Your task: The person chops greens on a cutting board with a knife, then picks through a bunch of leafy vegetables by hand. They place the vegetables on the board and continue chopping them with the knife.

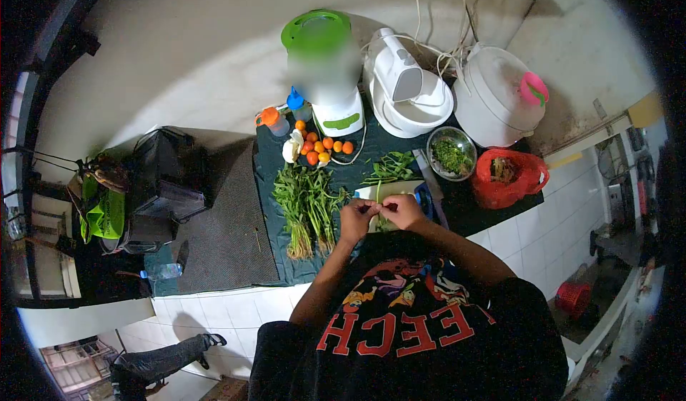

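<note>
My left hand (356, 219) and my right hand (402, 211) meet at the fingertips over a white cutting board (408, 187). Both are closed round a thin green stem (379, 190) that stands out above the fingers. Some green pieces show on the board just below the hands. Behind the board lies a small pile of picked green leaves (394, 166). Bundles of leafy greens with roots (300, 194) rest to the left of my left hand.
Tomatoes (312, 158), bottles with orange (269, 117) and blue caps, a blender (338, 112) and a white mixer (407, 79) stand behind. Rightward are a glass bowl of chopped greens (451, 154), a red bag (500, 179) and a white bucket (498, 101). Another person's legs (164, 362) show lower left.
</note>
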Tool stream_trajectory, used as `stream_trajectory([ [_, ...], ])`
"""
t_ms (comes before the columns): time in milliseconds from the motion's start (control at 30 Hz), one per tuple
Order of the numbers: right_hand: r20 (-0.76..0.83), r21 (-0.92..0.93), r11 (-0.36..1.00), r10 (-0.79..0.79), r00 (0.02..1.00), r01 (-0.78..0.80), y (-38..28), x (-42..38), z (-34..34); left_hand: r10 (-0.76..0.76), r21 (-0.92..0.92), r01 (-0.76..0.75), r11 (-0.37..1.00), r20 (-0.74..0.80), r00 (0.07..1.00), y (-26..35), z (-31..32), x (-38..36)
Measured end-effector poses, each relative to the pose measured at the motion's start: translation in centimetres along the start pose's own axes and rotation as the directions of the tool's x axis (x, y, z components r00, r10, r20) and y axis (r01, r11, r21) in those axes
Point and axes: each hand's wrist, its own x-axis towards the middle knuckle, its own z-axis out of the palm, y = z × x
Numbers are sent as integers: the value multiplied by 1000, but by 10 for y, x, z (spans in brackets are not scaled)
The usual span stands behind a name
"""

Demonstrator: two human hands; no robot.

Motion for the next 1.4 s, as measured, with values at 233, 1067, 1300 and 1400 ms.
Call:
stream_trajectory([
  [233, -82, -154, 984, 78, 994, -90, 5, 29, -29, -116, -159, 122, 980, 45, 992, -4, -4, 5],
  [1067, 154, 44, 998, 35, 987, -42, -30, 10, -9, -76, -378, 76, 923, 14, 997, -17, -6, 7],
  [1300, 43, 67, 992, 105, 994, -108, -35, -5, -16, -23, -345, 42, 937, 58, 998, 10, -10, -8],
  [1400, 49, 25, 998, 50, 998, -51, -45, -18, -24, -25, -291, 54, 955, 104, 994, 39, -10, -22],
])
